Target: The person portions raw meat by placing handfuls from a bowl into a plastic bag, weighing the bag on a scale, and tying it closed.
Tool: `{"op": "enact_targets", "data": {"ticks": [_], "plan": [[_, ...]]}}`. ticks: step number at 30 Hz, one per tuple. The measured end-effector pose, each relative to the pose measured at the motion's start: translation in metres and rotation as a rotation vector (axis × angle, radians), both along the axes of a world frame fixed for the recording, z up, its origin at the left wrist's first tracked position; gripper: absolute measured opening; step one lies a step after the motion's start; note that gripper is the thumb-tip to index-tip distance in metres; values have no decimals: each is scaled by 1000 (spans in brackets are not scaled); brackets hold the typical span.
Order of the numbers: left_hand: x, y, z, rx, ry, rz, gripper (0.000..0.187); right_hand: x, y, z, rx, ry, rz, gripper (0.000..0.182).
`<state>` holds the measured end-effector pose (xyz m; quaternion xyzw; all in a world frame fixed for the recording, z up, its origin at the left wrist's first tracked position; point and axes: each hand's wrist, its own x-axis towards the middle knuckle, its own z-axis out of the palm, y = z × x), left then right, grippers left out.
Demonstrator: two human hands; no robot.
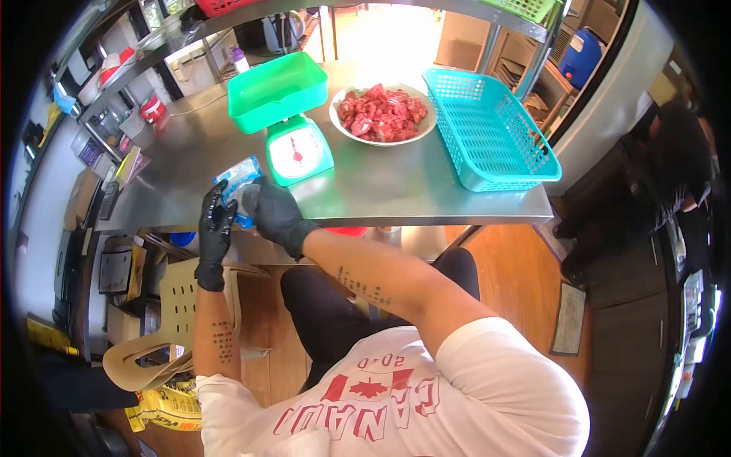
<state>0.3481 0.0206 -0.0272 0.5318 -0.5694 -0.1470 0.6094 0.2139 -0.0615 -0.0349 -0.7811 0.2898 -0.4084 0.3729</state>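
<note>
Left hand, in a black glove, comes up from below to the left side of a blue-and-white packet, its fingers pointing away from the body. Right hand, gloved alike, reaches in from the other side, bent around the packet's right edge and grasping it. Whether the left hand grips firmly or only steadies its side, I cannot tell, since the dark fingers merge with one another.

So the packet sits between the two hands, at the near edge of the metal table, and neither hand is clearly nearer, as both reach it. Its broad printed end shows beyond the fingers, slanting up toward the right, and a strip of blue shows lower down between the hands. Its long axis seems to run away from the body, though the right hand covers too much of it to be sure.

Just beyond the right hand, ahead and to the right of the packet, stands the green scale with its pan on top. Farther right comes the white bowl heaped with red meat, then the turquoise basket, well apart from both hands.
</note>
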Motion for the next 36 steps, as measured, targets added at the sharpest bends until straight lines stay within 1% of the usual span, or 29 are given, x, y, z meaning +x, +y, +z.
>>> {"op": "enact_targets", "data": {"ticks": [1, 2, 3, 4, 5, 6, 7, 8, 10, 11, 12, 14, 16, 17, 18, 20, 21, 22, 24, 25, 26, 28, 29, 30, 32, 33, 35, 36], "plan": [[-1, 0, 2, -3, -2, 16, 35, -3, 1, 4, -160, 49, -6, 21], [-2, 1, 4, 10, -88, -8, 38, -7, 3, 7, -318, 98, -12, 16], [-3, 2, 4, 28, -171, -33, 42, -12, 0, 8, -368, 101, 85, 14], [-3, 3, 3, 46, -254, -58, 45, -3, -4, -5, -367, 102, 101, 14], [-1, 3, 3, 43, -294, -72, 49, 6, -9, -20, -297, 41, 82, 15], [2, 3, 3, 45, -292, -62, 49, 2, -6, -16, -232, -34, 108, 18], [4, 4, 1, 44, -353, -70, 49, -2, -3, -12, -169, -111, 135, 22], [7, 5, -2, 47, -412, -79, 49, -8, 1, -9, -163, -108, 144, 22], [17, 0, -9, 45, -426, -79, 50, -15, 4, -4, -195, -147, 124, 18], [21, -2, -12, 37, -522, -66, 51, -22, 5, -3, -170, -143, 140, 20], [21, -3, -8, 29, -621, -57, 52, -28, 8, 0, -171, -152, 107, 22], [13, 0, -6, 53, -603, -45, 55, -35, 9, 1, -159, -165, 69, 23], [-21, 10, 17, -126, -658, 135, 57, -35, 9, -2, -190, -150, 43, 24], [-30, 13, 22, -91, -711, 143, 59, -34, 8, -3, -223, -140, 11, 24], [-32, 13, 20, -90, -709, 138, 59, -33, 8, -5, -221, -138, 7, 24], [-35, 11, 15, -104, -800, 114, 56, -29, 9, -8, -194, -195, 28, 21], [-28, 8, 6, -112, -866, 155, 45, -35, 15, 1, -210, -183, 19, 19], [-22, 5, -1, -121, -866, 153, 45, -39, 17, 2, -218, -184, 15, 19], [-17, 1, -7, -130, -783, 196, 35, -45, 23, 6, -250, -152, -4, 20], [-21, 1, -6, -168, -745, 212, 30, -47, 26, 6, -183, -212, 17, 15], [-17, 1, -9, -156, -746, 214, 30, -51, 29, 6, -172, -213, 21, 15], [-8, -2, -12, -75, -660, 189, 29, -57, 27, 9, -31, -346, 76, 11], [-7, -3, -13, -107, -692, 216, 30, -58, 24, 10, -31, -354, 46, 10], [-23, -1, -1, -204, -666, 272, 33, -59, 20, 9, 13, -328, 33, 12], [-58, 5, 24, -307, -495, 225, 39, -60, 12, 5, 137, -293, 40, 14], [-57, 5, 24, -305, -499, 228, 39, -60, 11, 6, 140, -296, 43, 14], [-56, 7, 20, -221, -698, 161, 39, -62, 14, 5, 162, -283, 41, 16], [-54, 6, 14, -221, -700, 164, 39, -64, 16, 7, 162, -285, 45, 16]]}}
